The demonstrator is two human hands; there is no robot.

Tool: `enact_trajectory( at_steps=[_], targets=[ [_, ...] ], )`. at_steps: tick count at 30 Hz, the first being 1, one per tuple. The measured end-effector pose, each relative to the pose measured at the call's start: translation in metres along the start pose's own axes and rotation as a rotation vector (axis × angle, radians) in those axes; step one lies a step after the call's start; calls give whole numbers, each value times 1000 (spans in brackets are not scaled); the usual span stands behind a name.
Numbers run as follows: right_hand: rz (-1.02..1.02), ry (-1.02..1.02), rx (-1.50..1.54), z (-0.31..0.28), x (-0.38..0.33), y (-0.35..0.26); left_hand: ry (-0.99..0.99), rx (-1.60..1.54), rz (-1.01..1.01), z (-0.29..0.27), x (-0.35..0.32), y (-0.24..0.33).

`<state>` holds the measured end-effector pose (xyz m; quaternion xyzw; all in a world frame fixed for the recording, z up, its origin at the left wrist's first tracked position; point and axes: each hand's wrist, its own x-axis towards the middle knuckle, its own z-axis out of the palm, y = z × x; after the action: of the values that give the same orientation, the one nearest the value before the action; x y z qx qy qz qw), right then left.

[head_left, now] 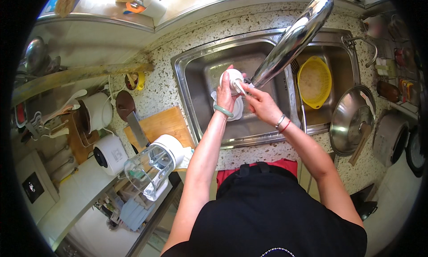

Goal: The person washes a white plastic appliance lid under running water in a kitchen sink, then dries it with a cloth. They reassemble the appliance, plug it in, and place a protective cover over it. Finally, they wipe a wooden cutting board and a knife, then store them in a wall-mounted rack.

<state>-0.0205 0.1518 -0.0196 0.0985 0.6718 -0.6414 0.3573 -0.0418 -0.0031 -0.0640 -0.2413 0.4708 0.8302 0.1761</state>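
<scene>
Holding a white rounded part [234, 74] over the larger sink basin [200, 66], the person's left hand [226, 93] has its fingers curled round the side, and from the head view it looks a fairly steady grasp. Opposite it, the right hand [264, 106] has thumb and fingers pinched on a slim white implement [241, 90], its far end right at the part; touching or just beside, the view won't settle it! Below the left hand lies another white piece [237, 110] in the basin, half hidden by the wrist and its green bangle [223, 111]. And look how near the chrome tap [294, 39] leans; whether water runs cannot be told.

So where's the danger? Those smooth curves, if wet, could spin out of the left fingers should the right hand press hard off centre, and a drop would land on the loose piece below, perhaps chipping one of them. That narrow pinch is a worry too: a slick handle could twist free. A hasty upward sweep might rap the right knuckles on the spout. Out by the left forearm there's a clear jug [149, 168], and an elbow swung wide could knock it over!
</scene>
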Motion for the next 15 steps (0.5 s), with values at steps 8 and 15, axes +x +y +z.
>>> enact_trajectory(
  at_steps=[8, 15],
  targets=[
    [-578, 356, -967, -33, -10, -5, -200, -100, -334, -28, 9, -7],
    [-531, 230, -1059, -21, -13, 9, -130, -35, -256, -19, 4, -9]
  ],
)
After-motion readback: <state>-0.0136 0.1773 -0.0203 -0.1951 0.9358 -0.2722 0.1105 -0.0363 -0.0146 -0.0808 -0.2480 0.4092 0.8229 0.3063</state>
